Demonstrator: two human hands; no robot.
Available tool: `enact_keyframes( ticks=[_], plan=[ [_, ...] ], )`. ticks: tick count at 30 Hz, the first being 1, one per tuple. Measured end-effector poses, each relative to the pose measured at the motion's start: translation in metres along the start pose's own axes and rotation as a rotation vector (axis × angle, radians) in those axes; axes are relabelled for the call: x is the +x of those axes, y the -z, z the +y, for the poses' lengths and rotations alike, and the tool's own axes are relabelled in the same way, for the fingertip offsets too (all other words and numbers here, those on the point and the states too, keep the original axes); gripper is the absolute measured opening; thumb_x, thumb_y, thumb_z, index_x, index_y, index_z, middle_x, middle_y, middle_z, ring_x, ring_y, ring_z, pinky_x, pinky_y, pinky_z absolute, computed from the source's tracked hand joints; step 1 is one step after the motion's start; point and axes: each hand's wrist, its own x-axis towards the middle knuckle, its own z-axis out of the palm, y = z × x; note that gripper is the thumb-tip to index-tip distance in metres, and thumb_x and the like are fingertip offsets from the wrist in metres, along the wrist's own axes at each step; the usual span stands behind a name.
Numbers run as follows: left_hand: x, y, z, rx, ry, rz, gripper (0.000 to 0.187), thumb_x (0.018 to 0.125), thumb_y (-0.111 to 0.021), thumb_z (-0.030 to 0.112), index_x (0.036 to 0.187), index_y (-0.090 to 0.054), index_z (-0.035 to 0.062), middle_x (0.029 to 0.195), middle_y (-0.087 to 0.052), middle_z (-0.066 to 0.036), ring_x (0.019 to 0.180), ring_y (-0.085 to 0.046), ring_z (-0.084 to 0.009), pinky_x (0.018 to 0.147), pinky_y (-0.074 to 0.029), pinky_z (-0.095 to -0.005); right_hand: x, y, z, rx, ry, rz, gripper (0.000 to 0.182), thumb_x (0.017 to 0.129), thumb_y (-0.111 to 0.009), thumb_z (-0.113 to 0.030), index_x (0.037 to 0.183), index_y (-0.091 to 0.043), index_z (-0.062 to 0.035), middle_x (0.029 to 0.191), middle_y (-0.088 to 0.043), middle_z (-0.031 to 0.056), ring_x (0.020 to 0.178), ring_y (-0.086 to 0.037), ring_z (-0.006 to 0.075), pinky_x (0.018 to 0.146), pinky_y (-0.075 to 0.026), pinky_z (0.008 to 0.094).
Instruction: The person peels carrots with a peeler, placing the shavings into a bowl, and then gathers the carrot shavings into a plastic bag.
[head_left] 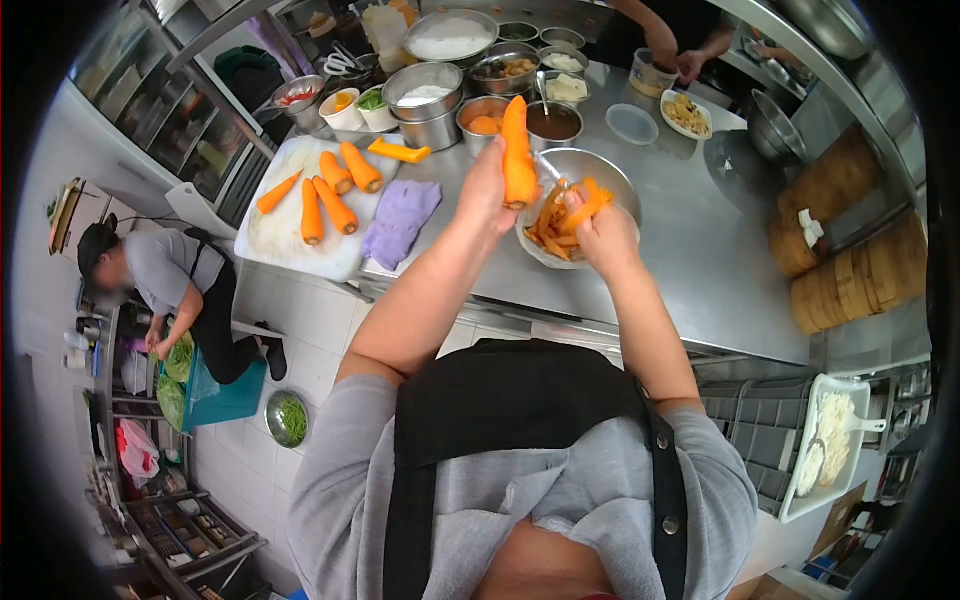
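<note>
My left hand [485, 192] is closed around a thick peeled carrot [518, 150], held upright with its blunt end down. My right hand [611, 236] pinches curling carrot peels [592, 200] over a metal bowl [622, 180], where more peels lie in a heap. Left of my hands, a white cutting board [262, 228] carries several peeled carrots [333, 205]. At the board's upper right lies a yellow-orange handled tool [400, 151]. Beside the board rests a folded purple cloth [402, 222].
Metal pots with white powder [425, 92] and sauces crowd the back of the steel counter [690, 260]. Bamboo steamers [860, 285] stand at right. A co-worker's hands [672, 58] hold a tub opposite. Another person [180, 275] bends over a teal crate [225, 395] at left.
</note>
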Motion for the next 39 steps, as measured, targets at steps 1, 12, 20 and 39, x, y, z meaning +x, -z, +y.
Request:
enact_keyframes(
  ticks=[1,12,20,39],
  plan=[
    [0.002,0.001,0.005,0.010,-0.004,0.042,0.039,0.097,-0.042,0.042,0.114,-0.049,0.0071,0.096,-0.059,-0.011,0.079,-0.060,-0.0231,0.067,-0.052,-0.0416,-0.005,-0.004,0.002,-0.022,0.027,-0.020,0.038,0.096,-0.042,-0.039,0.099,-0.062,-0.0066,0.086,-0.064,0.0195,0.083,-0.060,0.0394,0.070,-0.045,0.0443],
    [-0.004,0.008,-0.009,0.103,0.027,-0.068,0.039,0.096,-0.044,0.039,0.117,-0.047,0.0071,0.089,-0.056,-0.009,0.070,-0.058,-0.0202,0.058,-0.052,-0.0361,-0.004,-0.019,0.007,-0.138,0.074,0.081,0.044,0.094,-0.043,-0.045,0.083,-0.065,-0.0076,0.070,-0.063,0.0173,0.064,-0.060,0.0384,0.059,-0.046,0.0480],
    [-0.060,0.009,-0.021,0.169,0.123,-0.181,0.044,0.096,-0.043,0.039,0.127,-0.043,0.0078,0.093,-0.057,-0.008,0.070,-0.059,-0.0191,0.055,-0.052,-0.0331,0.023,-0.009,0.017,-0.124,-0.062,0.083,0.033,0.085,-0.048,-0.028,0.078,-0.066,-0.0014,0.077,-0.064,0.0212,0.072,-0.061,0.0410,0.067,-0.048,0.0493],
    [0.002,0.011,-0.004,-0.150,0.187,0.060,0.038,0.091,-0.053,0.036,0.113,-0.048,0.0045,0.094,-0.058,-0.010,0.083,-0.059,-0.0252,0.069,-0.053,-0.0400,0.001,-0.009,0.011,0.027,0.143,0.106,0.032,0.092,-0.050,-0.037,0.090,-0.063,-0.0085,0.076,-0.063,0.0152,0.071,-0.060,0.0358,0.062,-0.045,0.0447]
  ],
)
